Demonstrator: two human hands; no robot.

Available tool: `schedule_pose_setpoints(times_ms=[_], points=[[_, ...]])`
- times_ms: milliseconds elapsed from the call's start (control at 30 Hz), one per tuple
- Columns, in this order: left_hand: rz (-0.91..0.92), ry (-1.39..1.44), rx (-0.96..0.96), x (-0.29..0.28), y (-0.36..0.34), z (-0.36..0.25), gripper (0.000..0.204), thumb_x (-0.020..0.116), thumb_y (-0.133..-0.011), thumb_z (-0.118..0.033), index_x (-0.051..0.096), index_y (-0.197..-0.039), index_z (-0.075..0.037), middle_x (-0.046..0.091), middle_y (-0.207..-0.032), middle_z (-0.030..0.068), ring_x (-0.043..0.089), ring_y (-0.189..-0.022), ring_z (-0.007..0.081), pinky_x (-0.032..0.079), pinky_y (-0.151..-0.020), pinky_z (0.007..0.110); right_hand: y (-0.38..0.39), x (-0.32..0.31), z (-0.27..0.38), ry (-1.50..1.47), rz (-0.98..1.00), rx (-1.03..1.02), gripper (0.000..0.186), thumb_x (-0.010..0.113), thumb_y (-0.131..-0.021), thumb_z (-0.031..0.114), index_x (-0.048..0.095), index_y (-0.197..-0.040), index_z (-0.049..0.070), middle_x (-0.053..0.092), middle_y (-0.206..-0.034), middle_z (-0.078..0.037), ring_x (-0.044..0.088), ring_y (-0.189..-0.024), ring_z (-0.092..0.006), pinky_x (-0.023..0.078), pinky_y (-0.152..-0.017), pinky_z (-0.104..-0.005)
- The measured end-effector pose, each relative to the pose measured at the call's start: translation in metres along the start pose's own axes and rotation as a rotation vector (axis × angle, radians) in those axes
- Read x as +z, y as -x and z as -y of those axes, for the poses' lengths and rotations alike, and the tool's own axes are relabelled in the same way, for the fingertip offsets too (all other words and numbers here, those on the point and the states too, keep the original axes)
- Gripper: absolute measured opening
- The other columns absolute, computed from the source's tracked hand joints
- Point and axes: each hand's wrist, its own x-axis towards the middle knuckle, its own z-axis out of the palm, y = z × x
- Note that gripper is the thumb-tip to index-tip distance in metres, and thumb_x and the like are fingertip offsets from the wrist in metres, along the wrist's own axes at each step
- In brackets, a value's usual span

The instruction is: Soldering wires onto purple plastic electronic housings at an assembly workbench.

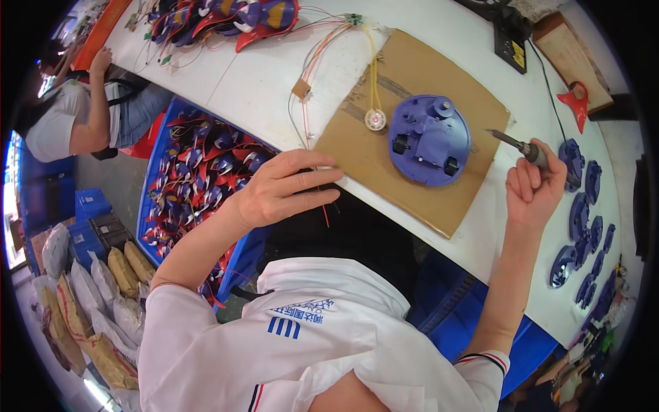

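Note:
My right hand (535, 187) grips a soldering iron (527, 147) by its handle. Its dark tip points left, toward a purple rounded plastic shell (429, 143) with small black wheels, apart from it. That shell lies on a brown cardboard sheet (473, 89). Left of it rests a small round speaker (375, 119) on yellow wires. At the table's front edge my left hand (292, 187) is held palm down, fingers stretched and slightly apart. Thin red and dark wires (307, 130) run under its fingers, with loose ends hanging below; the thumb is hidden.
A blue bin (147, 199) full of red and purple parts stands left of the table (240, 89). More such parts (226, 20) lie at the back. Several purple shells (580, 216) line the right side, near a red piece (575, 106). Another person (86, 117) sits at far left.

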Motion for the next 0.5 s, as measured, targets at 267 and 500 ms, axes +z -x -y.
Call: schedule_pose_setpoints(times_ms=[267, 500], points=[[-0.274, 0.265, -0.411, 0.019, -0.055, -0.035, 0.018, 0.069, -0.066, 0.002, 0.067, -0.083, -0.004, 0.062, -0.078, 0.0048, 0.056, -0.067, 0.0197, 0.046, -0.057, 0.024, 0.018, 0.032, -0.023, 0.129, -0.04, -0.005, 0.027, 0.042, -0.089, 0.017, 0.059, -0.095, -0.004, 0.032, -0.046, 0.003, 0.019, -0.035, -0.0037, 0.016, -0.034, -0.0175], [-0.43, 0.339, -0.809, 0.046, -0.087, -0.051, 0.017, 0.07, -0.059, 0.004, 0.065, -0.073, -0.005, 0.056, -0.063, -0.0007, 0.049, -0.061, 0.0173, 0.041, -0.058, 0.024, 0.029, 0.022, -0.037, 0.334, 0.054, -0.127, 0.025, 0.042, -0.089, 0.016, 0.058, -0.09, -0.004, 0.035, -0.046, 0.002, 0.02, -0.035, -0.0043, 0.018, -0.034, -0.0174]])
